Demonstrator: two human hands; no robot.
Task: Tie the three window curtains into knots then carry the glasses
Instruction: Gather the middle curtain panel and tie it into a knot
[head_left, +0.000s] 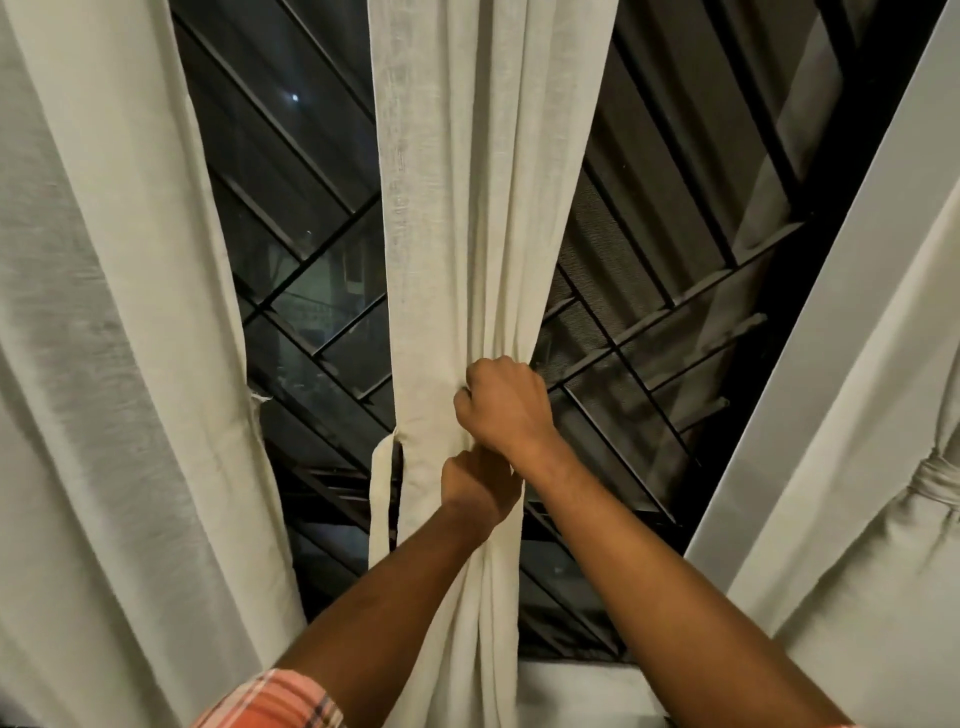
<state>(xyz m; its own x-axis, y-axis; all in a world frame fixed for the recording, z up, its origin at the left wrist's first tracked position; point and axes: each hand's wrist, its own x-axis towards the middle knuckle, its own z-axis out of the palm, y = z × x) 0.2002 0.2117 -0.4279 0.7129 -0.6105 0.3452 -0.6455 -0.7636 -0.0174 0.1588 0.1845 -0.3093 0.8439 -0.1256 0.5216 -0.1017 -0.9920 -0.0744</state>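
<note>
Three cream curtains hang in front of a dark barred window. The middle curtain (467, 208) is gathered into a bunch at its lower part. My right hand (506, 408) is closed around that bunch from the right side. Just below it my left hand (480, 486) grips the same fabric, partly tucked behind the folds. A loose cloth strip (382, 506) hangs at the curtain's left edge. The right curtain (857, 467) is bound with a wrapped knot (935, 480). The left curtain (119, 364) hangs loose. No glasses are in view.
Behind the curtains stands a black window grille (649, 312) with diagonal bars and dark glass. A pale window sill (582, 686) runs along the bottom. A white window frame (852, 260) slants up at the right.
</note>
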